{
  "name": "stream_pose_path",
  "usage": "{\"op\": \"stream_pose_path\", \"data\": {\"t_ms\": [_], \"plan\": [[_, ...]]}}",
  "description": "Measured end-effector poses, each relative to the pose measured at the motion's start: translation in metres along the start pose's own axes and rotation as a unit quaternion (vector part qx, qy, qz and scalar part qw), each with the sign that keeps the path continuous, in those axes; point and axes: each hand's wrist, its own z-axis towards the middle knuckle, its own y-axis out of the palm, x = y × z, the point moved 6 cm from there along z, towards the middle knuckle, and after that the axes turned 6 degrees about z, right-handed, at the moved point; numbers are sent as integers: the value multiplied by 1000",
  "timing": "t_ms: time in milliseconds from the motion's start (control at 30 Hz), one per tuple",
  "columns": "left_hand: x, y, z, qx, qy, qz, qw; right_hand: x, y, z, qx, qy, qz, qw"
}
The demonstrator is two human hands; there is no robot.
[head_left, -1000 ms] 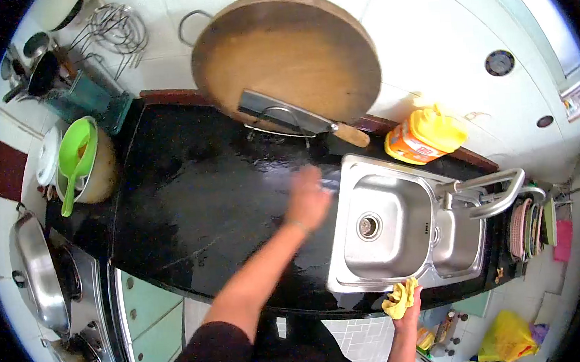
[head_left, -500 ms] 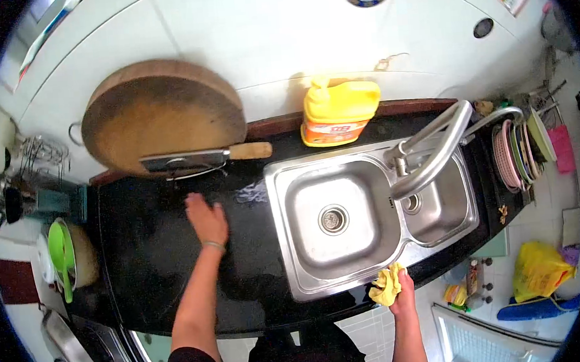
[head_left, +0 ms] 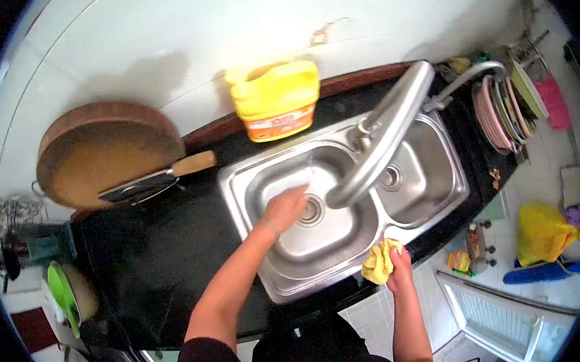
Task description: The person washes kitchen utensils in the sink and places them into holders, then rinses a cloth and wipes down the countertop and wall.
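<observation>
My left hand (head_left: 285,210) is over the large basin of the steel double sink (head_left: 281,290), close to its drain (head_left: 311,210). Its fingers look stretched out, somewhat smeared by motion, and I see nothing held in them. A crumpled yellow cloth (head_left: 378,262) is gripped in my right hand (head_left: 400,271) at the sink's front edge. Above the basin, to the right of my left hand, arches the thick steel faucet (head_left: 389,144).
Behind the sink stands a yellow jug (head_left: 276,101). A round wooden chopping board (head_left: 103,157) leans on the wall at left, with a wooden-handled cleaver (head_left: 155,179) before it. Plates (head_left: 494,116) stand racked at right. A green ladle (head_left: 62,294) lies far left.
My left hand has moved right, from flat on the black counter to over the basin. A greyish-white patch beside the sink no longer shows. My view has shifted; the cloth stays in my right hand.
</observation>
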Motion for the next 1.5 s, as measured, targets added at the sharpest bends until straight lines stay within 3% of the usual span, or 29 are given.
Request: {"op": "stream_pose_path", "data": {"t_ms": [33,100,133,167,233,267,333,367,400,433,467,567,667,767,800,833,867,900,1000,1033,1100,1133,1200,1233,1300,1367,1400,1433,1500], "plan": [[16,-13,-15,-49,-80,-28,995,-5,-2,6,18,-19,3,1000],[-31,-13,-31,212,-10,-15,977,-21,0,16,-1,-50,15,999],[-37,-40,-38,296,-18,-27,955,-31,0,21,0,-61,-4,998],[-41,-72,-46,365,1,114,924,-40,0,26,0,-71,-23,997],[-76,-99,-51,422,-72,230,874,-55,6,33,20,-81,-19,996],[-75,-93,-53,414,-67,228,879,-60,2,36,34,-97,-19,995],[-71,-69,-42,299,-108,391,864,-72,-10,42,74,-121,-11,990],[-64,-57,-42,292,-97,382,872,-80,-21,41,103,-130,-4,986],[-55,-35,-39,178,-63,220,957,-93,-43,43,140,-147,-30,979],[-40,-7,-40,51,-27,48,997,-115,-63,45,174,-192,-83,962],[-24,10,-44,24,26,-28,999,-141,-89,51,200,-240,-141,939],[37,13,-81,50,86,-18,995,-229,-123,60,270,-360,-332,829],[72,38,-136,1,173,62,983,-262,-184,112,248,-366,-514,735],[103,92,-188,-190,253,93,944,-210,-203,132,178,-309,-703,615],[113,107,-199,-206,281,97,932,-200,-192,124,204,-332,-721,573],[124,121,-208,-222,309,98,919,-191,-181,114,231,-302,-728,571],[134,131,-207,-249,300,78,917,-182,-157,94,196,-298,-739,571],[141,135,-203,-246,325,123,905,-161,-152,81,178,-361,-748,528],[134,137,-200,-257,370,113,885,-94,-89,20,129,-387,-734,544],[128,132,-200,-252,386,168,871,-67,-59,-1,121,-391,-730,547],[104,116,-197,-248,356,203,878,6,-16,-31,74,-358,-725,583],[88,103,-198,-213,341,244,883,37,6,-44,71,-294,-702,644],[47,76,-202,-157,273,287,905,79,62,-89,77,-335,-695,631],[25,66,-202,-138,225,289,920,92,85,-96,42,-322,-702,634],[18,42,-210,-107,201,267,937,108,117,-94,-70,-398,-624,668],[17,12,-211,-40,94,364,926,119,135,-65,-181,-328,-521,767],[15,0,-214,-20,59,316,947,112,136,-52,-144,-271,-440,844],[18,-11,-219,-11,65,322,944,93,134,-43,-114,-268,-401,868],[13,-39,-227,83,-2,48,995,52,109,-8,-41,-201,-283,937]]}}
